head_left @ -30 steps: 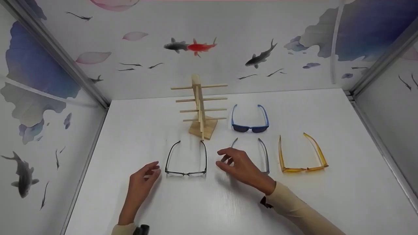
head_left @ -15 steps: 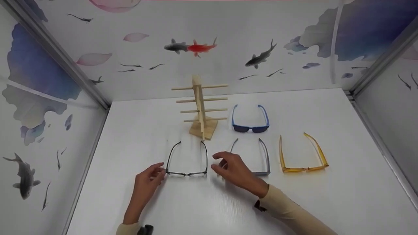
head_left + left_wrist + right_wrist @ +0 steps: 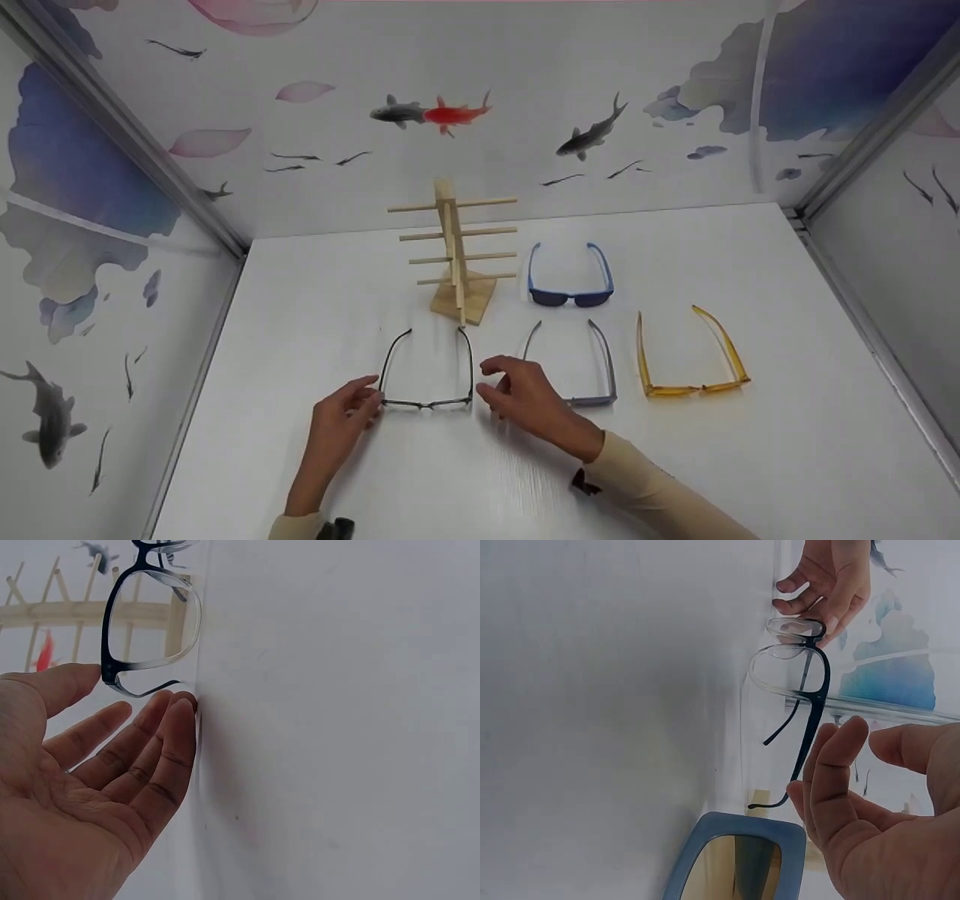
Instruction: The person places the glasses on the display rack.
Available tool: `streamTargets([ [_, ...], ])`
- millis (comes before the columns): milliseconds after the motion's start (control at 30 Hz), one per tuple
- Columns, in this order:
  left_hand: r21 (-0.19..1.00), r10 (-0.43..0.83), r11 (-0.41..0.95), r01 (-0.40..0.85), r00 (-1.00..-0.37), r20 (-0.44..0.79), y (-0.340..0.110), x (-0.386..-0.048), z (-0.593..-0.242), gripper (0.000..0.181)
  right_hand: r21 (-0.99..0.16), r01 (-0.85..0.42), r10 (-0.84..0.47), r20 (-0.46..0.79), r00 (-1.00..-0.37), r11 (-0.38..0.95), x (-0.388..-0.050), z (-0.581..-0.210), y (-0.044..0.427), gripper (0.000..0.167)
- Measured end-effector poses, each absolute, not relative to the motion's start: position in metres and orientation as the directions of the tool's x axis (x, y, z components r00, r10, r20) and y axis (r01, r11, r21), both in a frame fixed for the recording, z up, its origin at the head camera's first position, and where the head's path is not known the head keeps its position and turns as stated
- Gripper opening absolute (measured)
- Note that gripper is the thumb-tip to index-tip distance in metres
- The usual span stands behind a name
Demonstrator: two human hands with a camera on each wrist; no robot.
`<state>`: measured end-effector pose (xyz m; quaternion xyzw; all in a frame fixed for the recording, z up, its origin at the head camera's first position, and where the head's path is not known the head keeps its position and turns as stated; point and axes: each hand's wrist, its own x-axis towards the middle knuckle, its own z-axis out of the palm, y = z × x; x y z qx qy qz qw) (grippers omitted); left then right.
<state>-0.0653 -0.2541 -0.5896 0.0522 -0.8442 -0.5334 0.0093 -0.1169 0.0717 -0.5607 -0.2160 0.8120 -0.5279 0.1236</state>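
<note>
Black-framed clear glasses (image 3: 426, 405) stand on the white table with their temples toward the wooden rack (image 3: 461, 255). My left hand (image 3: 341, 424) is at their left hinge corner; in the left wrist view the thumb of that hand (image 3: 82, 765) touches the frame corner (image 3: 111, 667), the other fingers loosely bent below. My right hand (image 3: 532, 401) hovers just right of the black glasses, between them and the grey glasses (image 3: 606, 360), which it partly covers. In the right wrist view a gap lies between thumb and fingers of that hand (image 3: 877, 802), which hold nothing.
Blue sunglasses (image 3: 571, 298) lie right of the rack, behind the grey pair. Yellow glasses (image 3: 694, 390) lie farther right. The rack has several horizontal pegs on both sides and a square base. Printed panels (image 3: 465, 165) close off the table's back and sides.
My left hand has moved right to the corner of the black glasses. My right hand has moved left toward them, uncovering more of the grey pair. The head view has shifted slightly.
</note>
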Motion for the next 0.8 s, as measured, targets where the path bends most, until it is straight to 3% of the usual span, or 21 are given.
streamTargets([
  [300,0.903,-0.1,0.421,-0.09,-0.994,-0.052,-0.254,-0.071,-0.591,0.034,-0.942,-0.107,-0.516,-0.078,-0.853,0.318,-0.111,-0.564,0.061,0.05],
  [800,0.89,-0.118,0.444,-0.109,-0.991,-0.062,-0.249,-0.082,-0.592,0.034,-0.94,-0.083,-0.5,-0.099,-0.86,0.33,-0.109,-0.572,0.052,0.055],
])
